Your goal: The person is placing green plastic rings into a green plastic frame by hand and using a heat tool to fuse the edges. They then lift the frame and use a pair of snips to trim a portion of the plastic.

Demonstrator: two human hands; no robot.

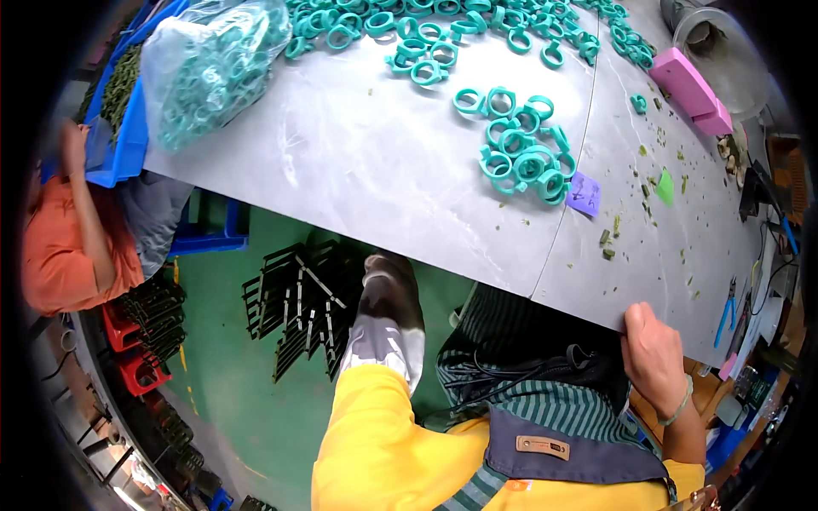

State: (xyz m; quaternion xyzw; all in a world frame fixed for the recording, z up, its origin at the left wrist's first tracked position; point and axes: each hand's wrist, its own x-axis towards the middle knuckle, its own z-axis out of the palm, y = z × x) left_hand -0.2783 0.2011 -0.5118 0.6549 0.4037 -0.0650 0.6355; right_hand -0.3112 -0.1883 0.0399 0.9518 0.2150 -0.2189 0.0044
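My right hand is at the table's near edge with its fingers curled; the fingertips are turned away, and what they hold, if anything, is hidden. A bracelet circles that wrist. My left forearm, in a grey and white sleeve cover, reaches to the table edge, and the hand beyond it does not show. On the grey table lies a small group of teal plastic rings, away from both hands. Beside this group is a purple paper note. A larger heap of teal rings spreads along the far side.
A clear bag of teal rings stands far left, near a blue crate and another person. To the right are a pink block, green scraps and blue-handled pliers. Dark racks are on the green floor.
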